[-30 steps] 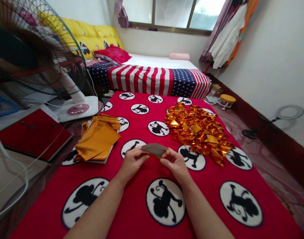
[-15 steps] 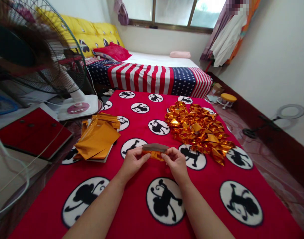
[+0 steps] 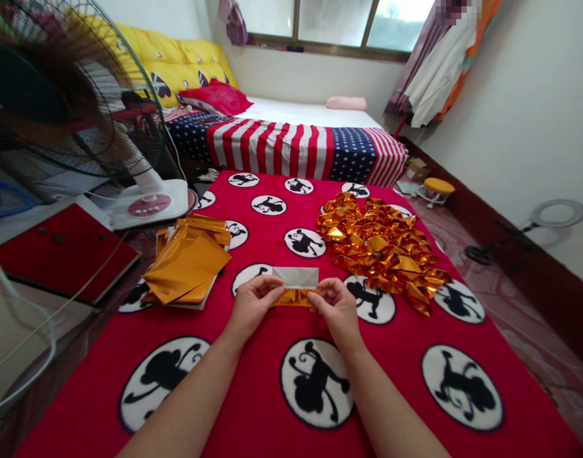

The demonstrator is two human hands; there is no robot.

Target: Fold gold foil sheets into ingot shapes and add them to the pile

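Widest before me spreads a flat surface (image 3: 257, 378) under bright red cloth, patterned with white circles, each framing a black monkey. Taking the piece between my hands as the middle of the clock, a long bed (image 3: 291, 146) runs across 12 o'clock, past the far edge, draped in red-and-white stripes and navy with white stars. At 10 o'clock, beyond the cloth's left edge, a tall standing fan (image 3: 136, 165) with a round wire cage and a white-and-pink base leans into my view, its blades blurred.

On the cloth at 2 o'clock sits a broad heap of crinkled, shiny orange-gold foil pieces (image 3: 381, 245), well apart from the bed. A smaller loose stack of flat orange-gold foil sheets (image 3: 189, 264) lies between 9 and 10 o'clock, its corners fanned unevenly.

My left hand (image 3: 255, 304) pinches the 9 o'clock end of my work between thumb and fingers; my right hand (image 3: 337, 310) pinches the 3 o'clock end likewise. Smallest is the small folded rectangle of paper (image 3: 295, 278) itself, stretched between them: pale grey along its 12 o'clock side, glossy orange-gold along its 6 o'clock side. I can't tell whether it touches the cloth.
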